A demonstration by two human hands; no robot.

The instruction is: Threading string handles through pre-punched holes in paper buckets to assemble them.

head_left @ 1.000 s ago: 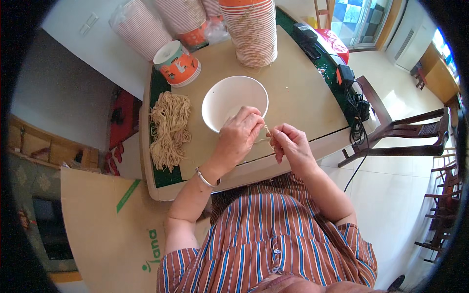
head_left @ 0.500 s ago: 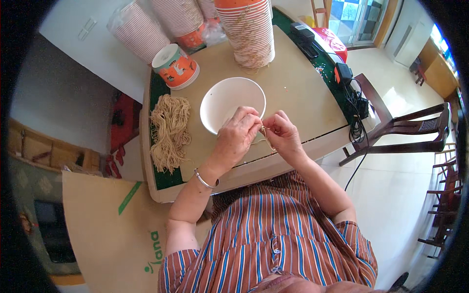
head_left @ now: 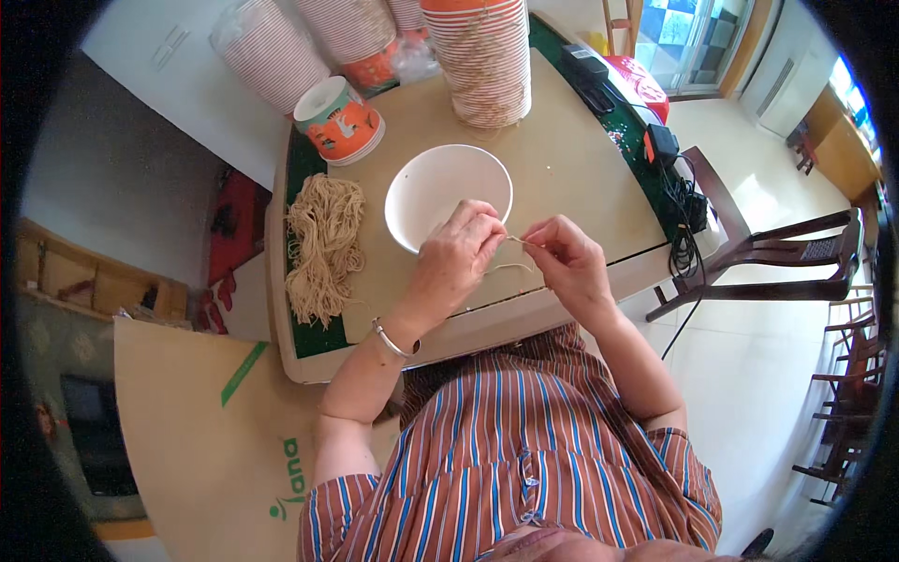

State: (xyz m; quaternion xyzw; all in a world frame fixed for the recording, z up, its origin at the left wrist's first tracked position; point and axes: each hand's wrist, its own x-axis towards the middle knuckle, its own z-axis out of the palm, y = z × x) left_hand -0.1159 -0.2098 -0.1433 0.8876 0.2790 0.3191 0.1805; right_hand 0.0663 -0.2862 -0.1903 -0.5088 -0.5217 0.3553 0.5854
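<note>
A thin beige string (head_left: 514, 238) is stretched between my two hands at the table's near side. My left hand (head_left: 459, 251), with a silver bangle at its wrist, pinches one part of it in front of the white bowl (head_left: 412, 187). To its right, my right hand (head_left: 571, 265) pinches the string between thumb and forefinger. A loose tail of string curls on the tabletop below the fingers. The bowl's near rim is partly hidden by my left hand. Left of the bowl lies a bundle of beige strings (head_left: 323, 245).
A tall stack of paper bowls (head_left: 487, 75) stands behind the white bowl. An orange and green paper tub (head_left: 339, 126) sits at the back left, near more wrapped stacks (head_left: 272, 56). Black cables (head_left: 688, 211) hang at the right edge, beside a wooden chair (head_left: 796, 248).
My right hand has moved a little right, drawing the string straight between the two hands. My left hand stays nearly in place, still pinching.
</note>
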